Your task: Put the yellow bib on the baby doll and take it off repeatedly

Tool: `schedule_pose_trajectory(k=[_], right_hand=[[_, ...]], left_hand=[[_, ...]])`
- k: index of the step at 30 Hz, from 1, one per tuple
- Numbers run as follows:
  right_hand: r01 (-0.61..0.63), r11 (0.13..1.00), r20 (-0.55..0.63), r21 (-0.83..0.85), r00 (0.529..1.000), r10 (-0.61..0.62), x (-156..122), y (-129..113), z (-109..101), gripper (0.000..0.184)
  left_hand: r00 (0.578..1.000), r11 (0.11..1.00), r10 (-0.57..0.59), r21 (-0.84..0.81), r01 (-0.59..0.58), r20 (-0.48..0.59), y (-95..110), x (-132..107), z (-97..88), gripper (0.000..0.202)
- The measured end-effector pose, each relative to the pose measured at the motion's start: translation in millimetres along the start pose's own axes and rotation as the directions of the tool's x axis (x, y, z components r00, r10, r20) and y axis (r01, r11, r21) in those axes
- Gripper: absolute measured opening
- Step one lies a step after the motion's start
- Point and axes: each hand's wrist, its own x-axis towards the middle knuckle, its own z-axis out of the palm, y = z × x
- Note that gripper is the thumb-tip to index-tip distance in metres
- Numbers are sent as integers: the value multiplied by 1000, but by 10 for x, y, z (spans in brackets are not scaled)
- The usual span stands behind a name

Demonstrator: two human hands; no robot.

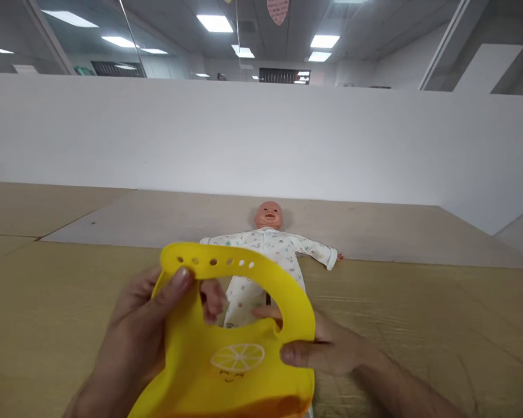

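A yellow baby bib (239, 325) with a printed lemon slice and smiling face is held up in front of me. My left hand (143, 325) grips it at the upper left, thumb on the neck strap below its row of holes and fingertips showing through the neck opening. My right hand (326, 345) pinches its right side, thumb in front and fingers behind. Beyond the bib, a baby doll (269, 215) in a white patterned sleepsuit lies face up with arms spread. The bib hides most of its lower body.
The doll lies on a wooden surface (418, 313) with a paler board (192, 215) along the back. Behind stands a white wall (253, 139), topped by glass panes showing ceiling lights. A pink heart-shaped note (278, 10) hangs on the glass.
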Motion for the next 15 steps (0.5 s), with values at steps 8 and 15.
schedule_pose_trajectory(k=[8,15], right_hand=[[69,972,-275,226,961,-4,286,-258,-47,47],[284,857,-510,430,860,-28,626,-495,-272,45]], left_hand=[[995,1000,22,-11,-22,95,24,386,181,34],[980,980,199,-25,-199,-7,191,850,123,31]])
